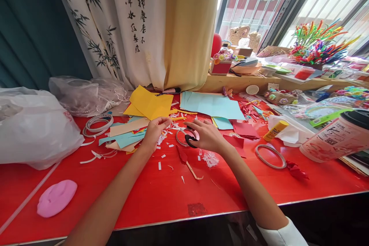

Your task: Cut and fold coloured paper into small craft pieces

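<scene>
Scissors (188, 139) with black handles sit in the person's right hand (209, 134), over the middle of the red worktop (161, 207). The left hand (155, 130) is narrowed to a pinch near the blades; I cannot tell whether it grips anything. Yellow paper (150, 102) and pale blue sheets (211, 105) lie towards the back edge, a pink lump (57, 198) nearer the front.

Right arm: white sleeve (281, 234), plain on the visible part, lightly creased, its edge sitting near the elbow. Right forearm (250, 184): bare, slender, tapering to the wrist. Left forearm (115, 186): bare, slender, likewise tapering. Left hand (155, 130) and right hand (210, 135): both ungloved, small; fine detail indistinct.
</scene>
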A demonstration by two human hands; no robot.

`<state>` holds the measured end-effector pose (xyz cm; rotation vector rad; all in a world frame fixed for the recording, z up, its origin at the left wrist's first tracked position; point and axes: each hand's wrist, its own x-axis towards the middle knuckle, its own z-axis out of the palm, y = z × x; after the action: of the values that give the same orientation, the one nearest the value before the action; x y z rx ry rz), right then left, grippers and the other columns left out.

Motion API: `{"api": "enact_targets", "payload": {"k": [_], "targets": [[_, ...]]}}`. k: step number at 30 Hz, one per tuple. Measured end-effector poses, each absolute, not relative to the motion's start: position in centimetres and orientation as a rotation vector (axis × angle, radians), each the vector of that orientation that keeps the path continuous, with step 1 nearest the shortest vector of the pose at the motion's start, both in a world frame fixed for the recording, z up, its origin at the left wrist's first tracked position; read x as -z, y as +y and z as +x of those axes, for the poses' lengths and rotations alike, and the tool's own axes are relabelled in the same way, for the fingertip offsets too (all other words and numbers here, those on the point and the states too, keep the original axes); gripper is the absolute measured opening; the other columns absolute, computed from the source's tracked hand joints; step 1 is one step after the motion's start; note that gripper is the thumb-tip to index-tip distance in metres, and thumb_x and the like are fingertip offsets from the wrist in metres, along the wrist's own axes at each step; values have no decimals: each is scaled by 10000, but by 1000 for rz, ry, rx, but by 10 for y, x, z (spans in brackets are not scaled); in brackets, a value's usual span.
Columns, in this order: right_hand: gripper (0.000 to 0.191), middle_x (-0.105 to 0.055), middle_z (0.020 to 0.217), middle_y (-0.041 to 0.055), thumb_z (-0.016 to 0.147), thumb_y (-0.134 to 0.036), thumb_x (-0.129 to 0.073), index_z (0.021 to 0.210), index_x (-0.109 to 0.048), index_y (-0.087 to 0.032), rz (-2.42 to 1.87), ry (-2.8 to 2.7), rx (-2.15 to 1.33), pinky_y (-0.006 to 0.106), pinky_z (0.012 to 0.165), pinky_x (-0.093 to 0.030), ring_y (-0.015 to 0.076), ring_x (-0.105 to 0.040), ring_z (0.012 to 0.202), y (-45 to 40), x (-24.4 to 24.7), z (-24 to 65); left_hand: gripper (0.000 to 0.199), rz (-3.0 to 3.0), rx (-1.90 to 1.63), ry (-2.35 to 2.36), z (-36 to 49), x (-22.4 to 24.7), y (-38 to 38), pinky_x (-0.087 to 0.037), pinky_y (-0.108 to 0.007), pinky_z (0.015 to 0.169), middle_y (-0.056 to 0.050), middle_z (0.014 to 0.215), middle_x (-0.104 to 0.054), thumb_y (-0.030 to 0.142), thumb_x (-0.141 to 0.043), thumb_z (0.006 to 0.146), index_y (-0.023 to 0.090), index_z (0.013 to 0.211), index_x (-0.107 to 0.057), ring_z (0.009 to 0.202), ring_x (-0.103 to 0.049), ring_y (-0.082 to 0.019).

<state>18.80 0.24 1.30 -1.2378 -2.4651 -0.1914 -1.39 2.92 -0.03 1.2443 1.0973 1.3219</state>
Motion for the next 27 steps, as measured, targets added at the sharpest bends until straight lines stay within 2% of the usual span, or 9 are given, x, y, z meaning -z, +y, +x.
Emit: {"api": "enact_targets", "payload": {"k": [5, 10, 14, 19, 23, 25, 27], "targets": [[635, -543, 1173, 73, 763, -383, -518, 1337, -294, -229, -1239, -2420, 71, 329, 776, -368, 213, -544, 901, -2, -19, 184, 289, 1070, -1413, 1056, -14, 4, 32, -375, -219, 623, -25, 767, -602, 364, -726, 566, 146, 737, -643, 719, -508, -118], [627, -565, 1079, 87, 709, -429, -581, 1265, -394, -209, -1398, -2448, 122, 349, 767, -378, 241, -549, 889, 6, -9, 193, 292, 927, -1622, 1023, -31, -1, 39, -399, -205, 614, -21, 843, -593, 381, -709, 585, 159, 749, -615, 687, -504, -91], [595, -551, 1100, 117, 732, -435, -577, 1245, -415, -181, -1593, -2406, 61, 323, 704, -407, 251, -545, 944, 13, -3, 204, 335, 1062, -1679, 1085, -37, -7, 40, -395, -196, 640, -40, 904, -623, 424, -682, 625, 160, 829, -642, 785, -527, -113], [300, -554, 1091, 86, 855, -350, -456, 1113, -551, -232, -1604, -2398, 4, 304, 727, -418, 204, -555, 915, 12, -5, 205, 410, 1238, -1486, 1023, -23, -6, 34, -408, -238, 755, -52, 1099, -596, 431, -618, 701, 208, 1045, -614, 931, -531, -150], [210, -544, 1046, 115, 839, -232, -494, 1001, -622, -192, -1619, -2361, 151, 338, 776, -414, 227, -515, 945, 16, -1, 204, 435, 1422, -1384, 1011, -19, -9, 26, -408, -252, 815, -29, 1052, -584, 361, -617, 710, 262, 1130, -559, 956, -531, -141], [174, -488, 1149, 141, 782, -189, -565, 940, -636, -171, -1593, -2336, 237, 381, 811, -400, 276, -449, 1037, 17, 0, 206, 466, 1564, -1131, 896, -17, -15, 18, -413, -275, 814, -31, 991, -604, 312, -624, 707, 270, 1162, -537, 917, -551, -146], [172, -459, 1182, 137, 741, -162, -599, 912, -622, -169, -1500, -2355, 168, 396, 822, -397, 282, -417, 1066, 15, -4, 209, 518, 1634, -750, 714, -16, -20, 10, -422, -300, 786, -44, 920, -635, 272, -610, 721, 269, 1224, -487, 862, -572, -158]]}}
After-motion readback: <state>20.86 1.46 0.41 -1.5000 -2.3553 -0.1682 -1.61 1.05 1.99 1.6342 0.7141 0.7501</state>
